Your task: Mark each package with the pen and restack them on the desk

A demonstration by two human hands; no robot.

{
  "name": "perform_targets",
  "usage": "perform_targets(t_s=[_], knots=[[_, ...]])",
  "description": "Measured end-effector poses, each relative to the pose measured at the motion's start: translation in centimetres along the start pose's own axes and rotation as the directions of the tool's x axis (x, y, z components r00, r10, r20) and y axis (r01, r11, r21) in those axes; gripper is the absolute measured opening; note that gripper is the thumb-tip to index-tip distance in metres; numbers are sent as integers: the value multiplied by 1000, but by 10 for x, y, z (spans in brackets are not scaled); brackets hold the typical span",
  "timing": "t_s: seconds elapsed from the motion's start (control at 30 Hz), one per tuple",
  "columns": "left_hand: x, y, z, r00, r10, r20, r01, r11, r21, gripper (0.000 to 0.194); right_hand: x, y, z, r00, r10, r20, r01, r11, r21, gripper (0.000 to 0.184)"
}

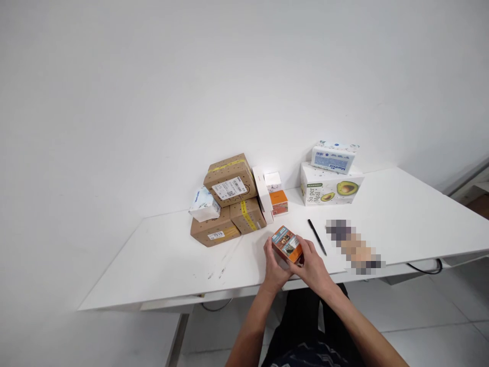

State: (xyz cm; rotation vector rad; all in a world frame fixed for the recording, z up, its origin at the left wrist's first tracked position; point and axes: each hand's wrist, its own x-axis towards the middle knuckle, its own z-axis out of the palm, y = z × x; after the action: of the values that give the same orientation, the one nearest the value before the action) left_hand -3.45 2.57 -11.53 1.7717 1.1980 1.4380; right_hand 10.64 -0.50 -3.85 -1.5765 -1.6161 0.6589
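Note:
Both of my hands grip a small orange box (286, 243) with pictures printed on its upper face, near the front edge of the white table (160, 270). My left hand (275, 268) has its fingers along the box's left side. On the right side, my right hand (311, 265) presses its fingers and thumb against the box. A black pen (317, 237) lies just right of the box. Behind it, another orange box (279, 203) stands with a small white box (272, 181) at its back.
Brown cardboard boxes (230, 189) are stacked at left, with a white tissue pack (205, 205) on one and a tall white box (263, 193) alongside. At back right, a tissue pack (333, 158) rests on an avocado-printed box (331, 187). A blurred patch (355, 247) covers something at right.

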Motion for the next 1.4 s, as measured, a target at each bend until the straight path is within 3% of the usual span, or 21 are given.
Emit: perform_targets(t_s=[0.1,0.3,0.47,0.63,0.7,0.83,0.97,1.13,1.2,1.3,1.33,1.4], knots=[[1,2,-3,994,88,67,-91,995,49,120,2,6,-21,994,-52,-93,56,997,47,60],[5,12,-6,993,-1,117,-5,999,51,101,25,12,-107,953,-85,-291,70,996,-61,63],[5,14,-6,991,-33,133,27,998,48,91,81,0,-177,903,-149,-404,81,980,-180,71],[5,15,-8,988,-62,139,57,998,34,88,152,-1,-206,927,-167,-334,93,969,-227,67],[5,16,-8,988,-64,141,60,998,33,87,172,7,-204,925,-155,-348,78,971,-225,58],[6,17,-8,987,-63,149,58,998,38,87,191,26,-188,859,-178,-479,67,969,-239,37],[7,18,-8,985,-53,162,47,998,45,86,193,31,-175,796,-209,-569,46,956,-289,34],[7,17,-8,987,-62,149,58,998,32,84,184,19,-153,730,-348,-588,71,895,-441,36],[7,17,-8,987,-71,144,68,997,22,82,180,14,-131,761,-430,-486,182,861,-476,33],[7,17,-8,988,-75,136,73,997,16,80,181,10,-86,872,-486,-61,405,785,-469,30],[6,17,-8,988,-78,130,76,997,18,80,184,10,-70,883,-464,70,441,771,-460,33],[6,18,-8,989,-87,117,85,996,23,78,191,11,-42,890,-412,196,455,769,-449,42]])
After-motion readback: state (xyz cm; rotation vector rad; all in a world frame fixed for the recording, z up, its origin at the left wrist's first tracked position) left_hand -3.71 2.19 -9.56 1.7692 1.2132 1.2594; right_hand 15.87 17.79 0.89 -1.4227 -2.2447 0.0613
